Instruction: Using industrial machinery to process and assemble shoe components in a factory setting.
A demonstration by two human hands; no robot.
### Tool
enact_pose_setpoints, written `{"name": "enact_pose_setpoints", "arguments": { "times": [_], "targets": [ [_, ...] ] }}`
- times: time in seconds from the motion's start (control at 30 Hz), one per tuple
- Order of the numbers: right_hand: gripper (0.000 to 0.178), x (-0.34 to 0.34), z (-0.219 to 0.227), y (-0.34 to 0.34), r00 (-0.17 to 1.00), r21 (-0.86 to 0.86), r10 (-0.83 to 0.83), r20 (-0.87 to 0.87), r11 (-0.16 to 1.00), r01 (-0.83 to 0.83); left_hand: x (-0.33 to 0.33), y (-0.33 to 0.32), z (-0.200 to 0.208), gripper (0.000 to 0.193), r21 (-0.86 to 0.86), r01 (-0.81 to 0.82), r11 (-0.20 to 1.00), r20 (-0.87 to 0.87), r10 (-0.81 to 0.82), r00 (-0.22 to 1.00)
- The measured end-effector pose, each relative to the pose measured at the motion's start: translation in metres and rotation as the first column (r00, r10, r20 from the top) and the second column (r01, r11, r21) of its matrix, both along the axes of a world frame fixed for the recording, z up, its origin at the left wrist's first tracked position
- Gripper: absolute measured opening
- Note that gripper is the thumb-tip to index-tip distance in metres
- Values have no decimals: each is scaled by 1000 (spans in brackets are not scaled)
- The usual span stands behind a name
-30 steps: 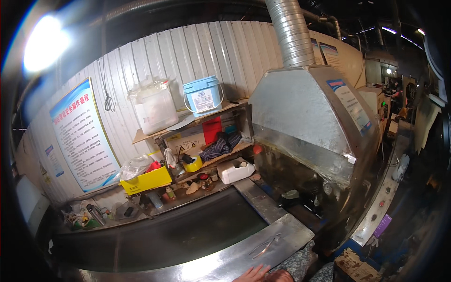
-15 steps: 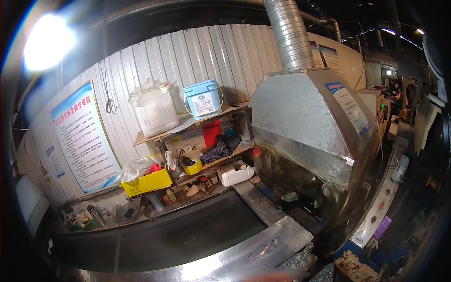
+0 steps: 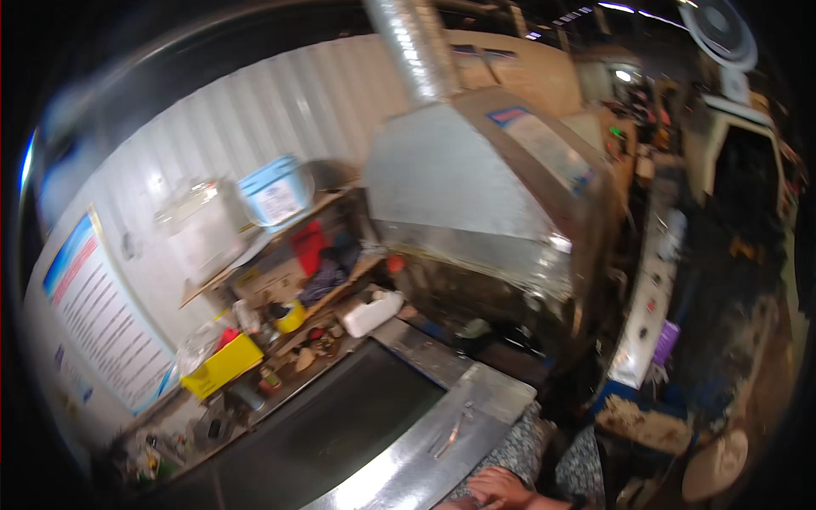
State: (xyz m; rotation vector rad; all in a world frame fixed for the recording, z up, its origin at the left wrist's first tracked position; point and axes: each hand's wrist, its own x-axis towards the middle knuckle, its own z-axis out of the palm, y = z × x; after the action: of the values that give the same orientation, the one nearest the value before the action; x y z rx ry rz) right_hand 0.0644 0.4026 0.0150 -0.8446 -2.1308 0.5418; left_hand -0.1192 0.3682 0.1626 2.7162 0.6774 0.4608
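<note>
At the lower edge lies my right hand (image 3: 501, 486), its forearm coming in from the right. Its fingers look stretched out toward the left, and nothing shows in them. Beside it, my left hand (image 3: 457, 504) is mostly cut off by the lower edge, so its fingers are hidden. The hands are close together, seemingly touching, over grey speckled cloth (image 3: 514, 446) on my legs. Nearest to them is the shiny metal border (image 3: 387, 472) of a machine bed with a dark belt (image 3: 331, 425). A slim two-armed metal tool (image 3: 450, 435) rests on that border.
Beyond the belt stand a yellow box (image 3: 223, 367), a white jug (image 3: 372, 313) and a shelf holding a blue bucket (image 3: 276, 194). A large metal hood (image 3: 455, 174) rises ahead. At right are a control panel strip (image 3: 650, 297), a worn board (image 3: 644, 425) and a fan (image 3: 721, 34).
My view has swung to the right, so the hood and shelf sit further left. Both hands now show at the lower edge, where only a blurred patch showed before.
</note>
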Motion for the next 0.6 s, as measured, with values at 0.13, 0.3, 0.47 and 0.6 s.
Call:
{"name": "enact_pose_setpoints", "arguments": {
  "times": [0.13, 0.3, 0.47, 0.6],
  "targets": [
    [41, -1, -10, 5, 1000, 72, -4, -8, 997, 4, 2, -1, 0, 59, 69, 23, 997, 46, -27, 999],
    [25, -9, -19, 6, 996, 169, -81, -29, 982, 85, -1, -4, 3, 62, -273, -19, 962, -240, -49, 969],
    [19, -20, -25, 11, 990, 113, -122, -67, 985, 129, 3, 0, -17, 55, -479, -198, 855, -373, 6, 928],
    [16, -27, -27, 11, 984, 12, -176, -27, 984, 176, 16, -1, -16, 40, -350, -80, 933, -442, -89, 893]
  ]
}}
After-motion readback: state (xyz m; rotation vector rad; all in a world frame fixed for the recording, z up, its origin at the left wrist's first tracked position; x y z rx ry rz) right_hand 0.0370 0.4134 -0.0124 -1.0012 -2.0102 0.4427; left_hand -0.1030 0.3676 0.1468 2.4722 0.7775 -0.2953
